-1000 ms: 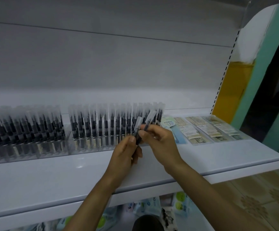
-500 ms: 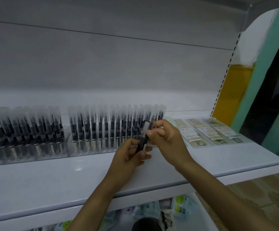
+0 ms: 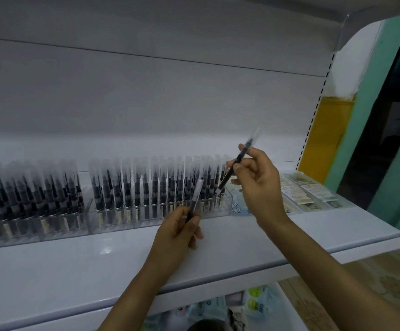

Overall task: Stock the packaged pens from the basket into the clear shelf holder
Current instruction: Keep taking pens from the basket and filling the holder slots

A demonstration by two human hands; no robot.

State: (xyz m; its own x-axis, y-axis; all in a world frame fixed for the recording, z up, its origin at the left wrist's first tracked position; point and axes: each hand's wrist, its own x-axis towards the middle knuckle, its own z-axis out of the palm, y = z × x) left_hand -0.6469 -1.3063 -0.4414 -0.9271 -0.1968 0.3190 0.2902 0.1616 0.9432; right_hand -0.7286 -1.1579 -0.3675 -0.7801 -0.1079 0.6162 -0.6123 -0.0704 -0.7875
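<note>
Left hand [image 3: 180,231] pinched one packaged pen [image 3: 196,198]; at two o'clock, right hand [image 3: 258,182] gripped a second pen [image 3: 226,179] above the right edge of the clear holder [image 3: 228,206]; bare shelf [image 3: 98,266] at six o'clock.

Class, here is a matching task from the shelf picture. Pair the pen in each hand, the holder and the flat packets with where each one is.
Things:
1. left pen
2. right pen
3. holder
4. packets

Places:
A. lying flat at the right end of the shelf
B. raised and tilted, lower end at the holder's right end
C. standing on the shelf, well stocked
D. held low, in front of the holder

Pairs: 1-D, 2-B, 3-C, 4-A
</note>
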